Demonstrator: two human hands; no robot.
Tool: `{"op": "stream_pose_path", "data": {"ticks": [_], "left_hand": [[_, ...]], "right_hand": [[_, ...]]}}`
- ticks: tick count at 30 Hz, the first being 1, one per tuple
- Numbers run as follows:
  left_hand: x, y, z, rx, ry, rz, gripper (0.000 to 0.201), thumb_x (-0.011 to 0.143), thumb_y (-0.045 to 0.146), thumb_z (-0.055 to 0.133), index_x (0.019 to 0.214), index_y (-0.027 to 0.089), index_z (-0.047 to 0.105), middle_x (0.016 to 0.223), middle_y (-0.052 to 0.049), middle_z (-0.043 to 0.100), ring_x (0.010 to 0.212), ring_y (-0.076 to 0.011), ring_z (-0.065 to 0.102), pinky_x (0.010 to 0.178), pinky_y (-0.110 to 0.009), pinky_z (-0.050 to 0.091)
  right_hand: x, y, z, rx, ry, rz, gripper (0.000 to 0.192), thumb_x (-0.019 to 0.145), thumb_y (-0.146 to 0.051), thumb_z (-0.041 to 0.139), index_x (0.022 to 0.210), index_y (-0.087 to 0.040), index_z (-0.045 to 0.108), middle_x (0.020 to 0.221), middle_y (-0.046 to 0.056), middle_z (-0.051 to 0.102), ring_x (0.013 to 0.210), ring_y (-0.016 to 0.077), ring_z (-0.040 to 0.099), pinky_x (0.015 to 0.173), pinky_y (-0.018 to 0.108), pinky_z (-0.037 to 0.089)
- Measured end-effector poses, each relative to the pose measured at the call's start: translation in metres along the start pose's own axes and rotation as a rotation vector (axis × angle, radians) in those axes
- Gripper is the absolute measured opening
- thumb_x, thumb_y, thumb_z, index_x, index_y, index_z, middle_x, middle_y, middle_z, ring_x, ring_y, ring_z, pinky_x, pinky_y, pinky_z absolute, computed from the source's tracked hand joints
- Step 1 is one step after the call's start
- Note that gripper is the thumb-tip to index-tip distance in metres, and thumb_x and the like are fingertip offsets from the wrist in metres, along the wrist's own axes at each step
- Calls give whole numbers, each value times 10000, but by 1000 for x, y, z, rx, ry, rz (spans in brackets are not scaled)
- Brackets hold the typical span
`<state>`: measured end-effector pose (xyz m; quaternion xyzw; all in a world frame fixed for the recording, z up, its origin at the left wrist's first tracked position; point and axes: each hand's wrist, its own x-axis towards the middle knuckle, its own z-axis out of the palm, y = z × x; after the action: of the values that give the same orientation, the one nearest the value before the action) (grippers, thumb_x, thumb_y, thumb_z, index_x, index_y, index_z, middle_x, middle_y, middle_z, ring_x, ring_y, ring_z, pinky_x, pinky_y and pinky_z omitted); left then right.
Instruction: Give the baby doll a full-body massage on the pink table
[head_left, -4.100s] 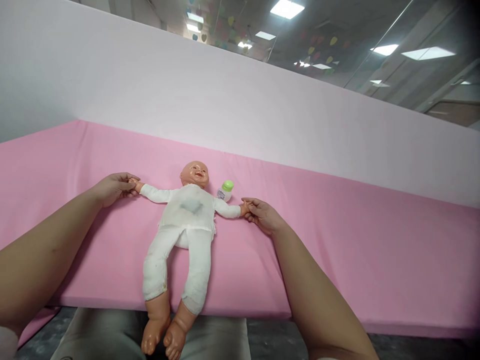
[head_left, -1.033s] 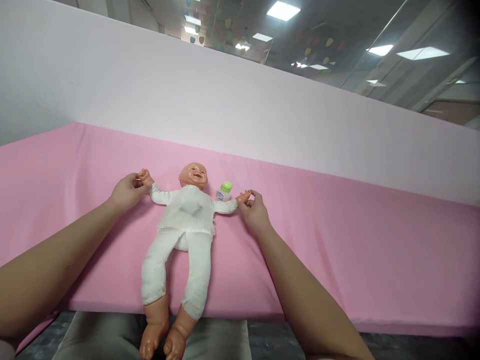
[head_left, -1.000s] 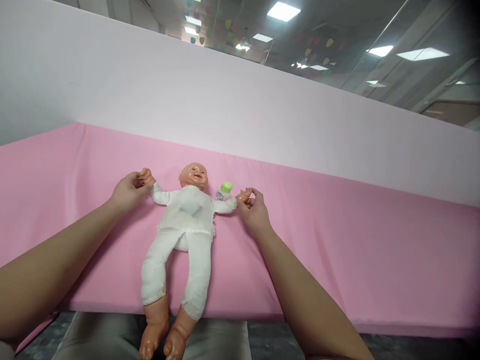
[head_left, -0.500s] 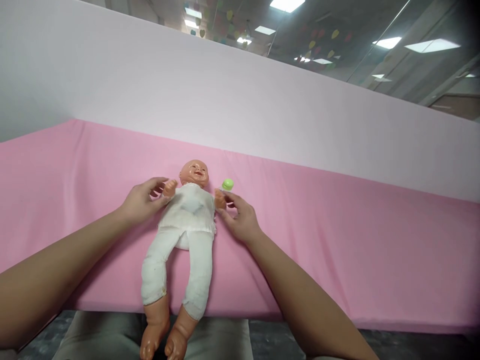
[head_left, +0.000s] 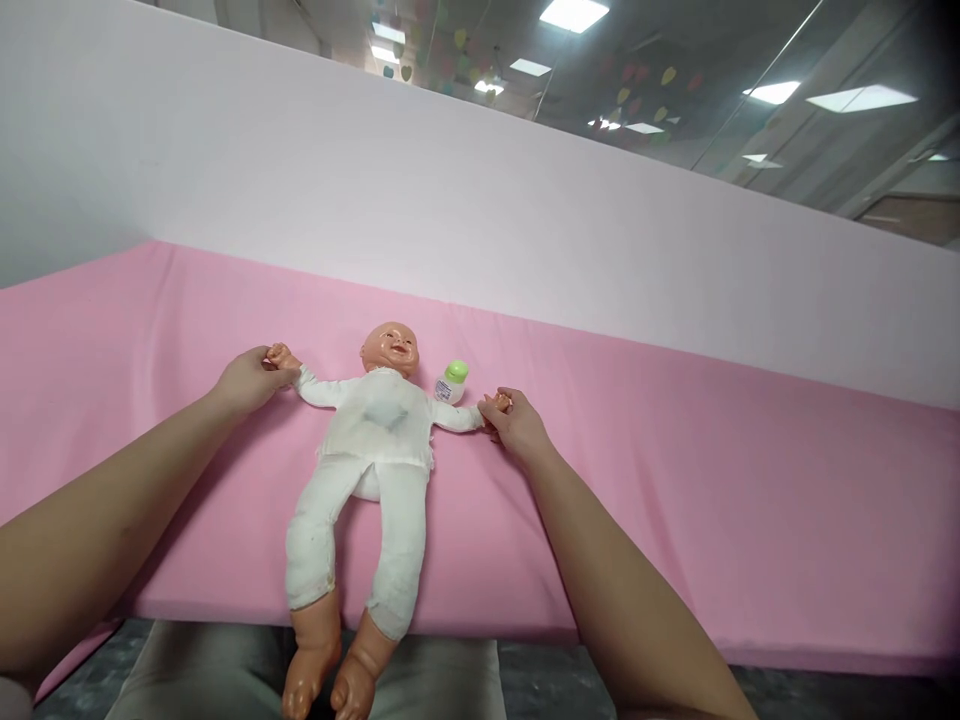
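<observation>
A baby doll [head_left: 379,420] with a white cloth body lies on its back, head away from me, its feet hanging past the near table edge. Both its arms are stretched out sideways. My left hand [head_left: 253,378] is closed round the doll's hand [head_left: 282,356] at the left. On the other side, my right hand [head_left: 519,422] grips the doll's other hand [head_left: 495,403] between thumb and fingers. A small clear bottle [head_left: 449,388] with a green cap stands beside the doll's head, just behind its arm on the right.
Pink cloth [head_left: 712,480] covers the table. Behind it rises a white panel [head_left: 465,200] with glass above, showing ceiling lights. My legs [head_left: 217,670] are under the near edge.
My hands have moved apart, drawing the doll's arms from beside its chest out to both sides. The bottle's body, hidden before behind the doll's hand and mine, now shows.
</observation>
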<state>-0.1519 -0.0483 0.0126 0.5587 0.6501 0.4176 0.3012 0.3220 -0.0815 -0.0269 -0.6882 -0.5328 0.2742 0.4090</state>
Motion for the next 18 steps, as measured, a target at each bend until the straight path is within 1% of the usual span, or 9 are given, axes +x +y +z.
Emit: {"op": "stream_pose_path", "data": {"ticks": [2, 4, 6, 8, 10, 12, 13, 15, 18], "left_hand": [[-7, 5, 2, -55, -9, 78, 406, 718, 435, 819, 1009, 205, 653, 901, -39, 712, 775, -198, 632, 681, -309, 450], [-20, 15, 7, -104, -7, 177, 442, 758, 448, 807, 1104, 218, 656, 974, -51, 722, 837, -213, 653, 732, -327, 488], [-36, 25, 14, -90, -29, 298, 460, 783, 446, 795, 1175, 236, 682, 1044, -60, 735, 896, -232, 669, 788, -348, 520], [-51, 33, 24, 12, -122, 463, 418, 807, 446, 778, 1178, 258, 734, 1112, -64, 740, 947, -248, 672, 817, -358, 538], [-63, 36, 34, 112, -270, 631, 378, 841, 438, 748, 1185, 283, 778, 1146, -66, 724, 961, -247, 671, 814, -353, 552], [-69, 36, 41, 166, -376, 736, 381, 873, 422, 719, 1226, 297, 790, 1138, -72, 698, 940, -232, 668, 799, -344, 561], [-70, 36, 42, 177, -390, 756, 388, 884, 421, 712, 1244, 297, 788, 1128, -73, 689, 933, -225, 666, 798, -340, 562], [-69, 36, 43, 186, -347, 733, 390, 891, 454, 715, 1241, 296, 788, 1119, -70, 690, 944, -226, 666, 801, -337, 556], [-62, 36, 37, 135, -212, 562, 400, 882, 524, 718, 1196, 283, 777, 1137, -62, 726, 979, -246, 673, 812, -341, 547]], "right_hand": [[-6, -7, 4, 77, 47, -97, 805, 858, -581, 746, 1512, -220, 448, 1257, 121, 722, 854, 218, 742, 722, 369, 653], [-18, -17, 10, 124, 94, -260, 806, 870, -563, 746, 1531, -230, 427, 1331, 123, 695, 951, 223, 739, 808, 387, 655], [-35, -30, 17, 89, 118, -434, 764, 880, -516, 762, 1530, -257, 456, 1361, 116, 683, 995, 233, 727, 860, 412, 647], [-54, -45, 26, -30, 86, -595, 688, 875, -431, 783, 1493, -275, 524, 1306, 102, 709, 932, 238, 720, 835, 434, 644], [-71, -59, 36, -164, -9, -816, 492, 907, -315, 747, 1384, -286, 629, 1237, 80, 743, 1014, 264, 711, 928, 475, 618], [-83, -69, 46, -249, -99, -997, 369, 958, -219, 663, 1319, -294, 673, 1229, 63, 759, 1090, 272, 695, 1011, 503, 577], [-86, -71, 49, -272, -126, -1052, 358, 974, -189, 631, 1312, -296, 677, 1238, 57, 761, 1113, 271, 687, 1034, 508, 562], [-87, -72, 52, -280, -128, -1073, 384, 981, -174, 617, 1343, -294, 660, 1245, 55, 759, 1122, 269, 677, 1040, 508, 555], [-77, -63, 47, -218, -30, -929, 475, 953, -245, 682, 1419, -292, 605, 1208, 68, 753, 1039, 264, 684, 970, 492, 586]]}}
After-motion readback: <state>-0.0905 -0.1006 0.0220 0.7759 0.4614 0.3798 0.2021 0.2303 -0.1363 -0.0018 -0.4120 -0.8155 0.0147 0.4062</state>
